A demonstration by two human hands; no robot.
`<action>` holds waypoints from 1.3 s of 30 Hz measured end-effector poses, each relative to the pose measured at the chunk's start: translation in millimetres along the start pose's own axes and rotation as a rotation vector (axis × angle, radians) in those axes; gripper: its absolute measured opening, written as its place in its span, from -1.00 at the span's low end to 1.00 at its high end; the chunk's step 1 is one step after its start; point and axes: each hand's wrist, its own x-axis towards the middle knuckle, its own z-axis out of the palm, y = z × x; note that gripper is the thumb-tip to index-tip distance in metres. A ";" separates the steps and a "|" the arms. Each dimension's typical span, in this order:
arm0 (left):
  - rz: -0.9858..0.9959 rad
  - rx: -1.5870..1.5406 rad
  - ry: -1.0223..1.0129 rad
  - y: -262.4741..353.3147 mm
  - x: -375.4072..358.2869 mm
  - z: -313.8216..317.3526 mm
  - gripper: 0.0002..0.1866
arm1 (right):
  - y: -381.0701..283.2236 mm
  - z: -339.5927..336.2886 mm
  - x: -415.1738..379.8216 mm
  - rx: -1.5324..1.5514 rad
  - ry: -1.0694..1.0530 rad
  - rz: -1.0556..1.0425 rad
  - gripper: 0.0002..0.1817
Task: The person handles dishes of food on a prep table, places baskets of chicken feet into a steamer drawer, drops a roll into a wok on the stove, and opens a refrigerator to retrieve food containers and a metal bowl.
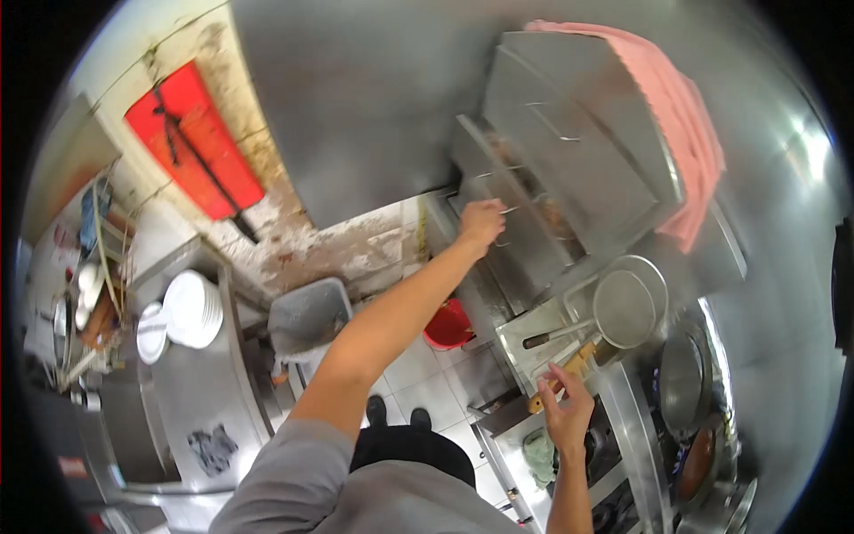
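Note:
My left hand (482, 224) is closed at the wire handle of a steel drawer (511, 236), part of a large metal cabinet. The drawer stands partly open, and a narrow gap shows brownish contents. My right hand (569, 414) is raised over the stove side with thumb and fingers apart. Beside its fingertips lies a notched, yellowish wooden piece (580, 359). Just beyond it, a round light-metal pan (625, 307) with a dark-tipped handle rests on a pale tray (534, 336). A greenish cloth (538, 456) lies to the left of my right wrist.
A pink cloth (680, 125) drapes over the cabinet. Dark pans (685, 378) line the stove at the right. A red bucket (449, 325) and a grey bin (311, 316) stand on the floor. White plates (193, 307) are stacked on the left steel counter (200, 387).

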 end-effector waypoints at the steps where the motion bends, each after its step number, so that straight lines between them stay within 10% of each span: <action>1: 0.013 -0.030 -0.021 -7.4 10.3 6.6 -0.81 | 3.6 1.3 -5.4 0.018 0.000 0.040 -0.63; 5: 0.558 1.031 0.105 -34.6 52.1 41.3 -0.78 | 21.3 11.2 -24.1 0.011 -0.082 0.054 -0.65; 7: 0.447 0.953 0.252 -45.4 73.2 56.2 -0.73 | 22.6 16.7 -27.5 -0.018 -0.103 0.074 -0.65; 12: 0.374 0.692 -0.220 2.8 -11.4 -7.8 -0.80 | 34.9 49.2 -42.0 -0.110 -0.227 0.021 -0.62; 14: 0.698 0.521 -0.060 -0.1 -80.2 -45.3 -0.70 | 29.1 80.4 -45.1 -0.067 -0.245 0.031 -0.71; 19: 0.417 0.316 0.097 5.3 -329.6 -229.8 -0.53 | 3.9 196.1 -33.0 -0.566 -0.573 -0.121 -0.76; 21: 0.348 0.323 0.303 -3.3 -441.7 -302.1 -0.56 | -32.1 255.5 -47.1 -0.841 -0.753 -0.255 -0.65; 23: 0.241 0.254 0.516 -13.6 -553.3 -358.4 -0.57 | -86.5 309.3 -83.1 -0.686 -0.450 -0.724 -0.29; 24: 0.218 0.268 0.660 -13.4 -608.1 -384.2 -0.57 | -121.4 335.1 -92.2 -0.703 -0.696 -0.693 -0.09; 30: 0.179 0.074 1.330 -58.3 -882.5 -455.1 -0.58 | -303.8 508.0 -257.7 0.005 -1.139 -1.093 -0.39; 34: 0.146 -0.073 1.644 -116.2 -985.3 -463.5 -0.59 | -323.9 612.9 -347.9 0.131 -0.967 -1.373 -0.52; 39: 0.152 -0.395 1.833 -183.8 -1067.9 -500.9 -0.60 | -321.4 656.1 -345.5 0.117 -0.999 -1.205 -0.92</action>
